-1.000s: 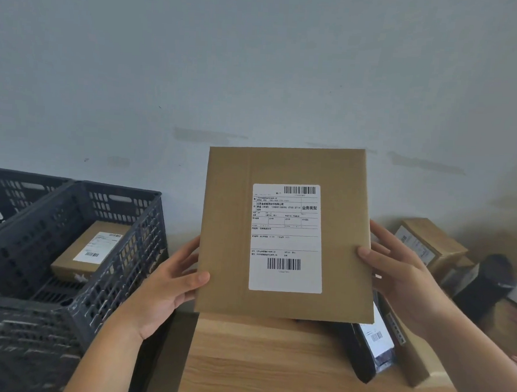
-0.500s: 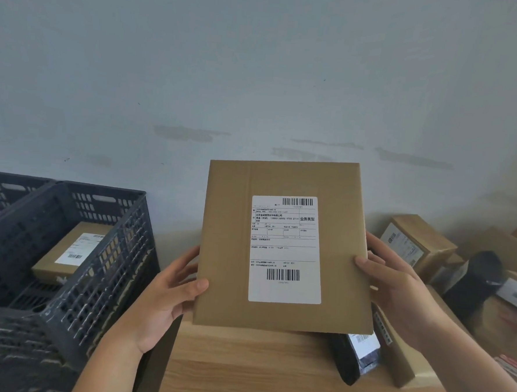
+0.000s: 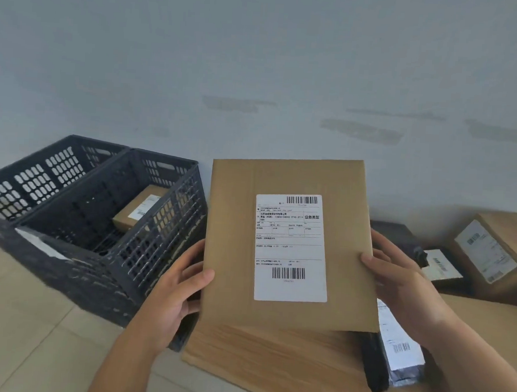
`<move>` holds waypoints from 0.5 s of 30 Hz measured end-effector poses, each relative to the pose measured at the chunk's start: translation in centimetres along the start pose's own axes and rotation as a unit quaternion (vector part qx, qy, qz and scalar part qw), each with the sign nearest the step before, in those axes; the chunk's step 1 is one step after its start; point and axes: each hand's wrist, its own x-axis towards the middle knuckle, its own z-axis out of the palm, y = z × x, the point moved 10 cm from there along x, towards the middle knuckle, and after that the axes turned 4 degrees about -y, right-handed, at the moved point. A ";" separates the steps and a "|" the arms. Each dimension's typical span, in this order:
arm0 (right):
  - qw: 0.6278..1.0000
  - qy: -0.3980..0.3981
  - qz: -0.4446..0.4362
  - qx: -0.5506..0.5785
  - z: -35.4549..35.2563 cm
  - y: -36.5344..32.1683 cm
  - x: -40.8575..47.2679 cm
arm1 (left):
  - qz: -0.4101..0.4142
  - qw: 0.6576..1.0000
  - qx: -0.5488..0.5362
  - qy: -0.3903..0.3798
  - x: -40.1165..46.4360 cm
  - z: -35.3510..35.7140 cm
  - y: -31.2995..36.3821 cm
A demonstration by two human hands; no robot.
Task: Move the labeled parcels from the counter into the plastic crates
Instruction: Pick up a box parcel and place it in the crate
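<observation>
While the left hand (image 3: 172, 299) and right hand (image 3: 397, 283) pinch the flat cardboard parcel (image 3: 287, 243) by its side edges, upright above the wooden counter (image 3: 271, 357), it should swing left and drop flat into the nearer black crate (image 3: 157, 238). Its label text is too small to read, and the fingers behind it are hidden.

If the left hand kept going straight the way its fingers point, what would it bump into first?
The left hand already grips the flat cardboard parcel, fingers pointing up and right behind it. So the parcel comes first; beyond that probably the wall, though depth is unclear.
</observation>
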 end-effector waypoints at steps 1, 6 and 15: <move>1.000 -0.013 0.005 0.001 0.3 0.6 0.5 | -0.005 1.000 0.003 0.017 -0.7 -0.4 -0.4; 0.995 -0.080 0.048 0.027 2.8 4.7 2.7 | -0.004 0.993 0.004 0.116 -5.5 -2.1 -1.5; 0.963 -0.229 0.140 0.027 11.7 10.9 3.0 | -0.024 0.954 -0.018 0.298 -18.8 -4.3 -6.0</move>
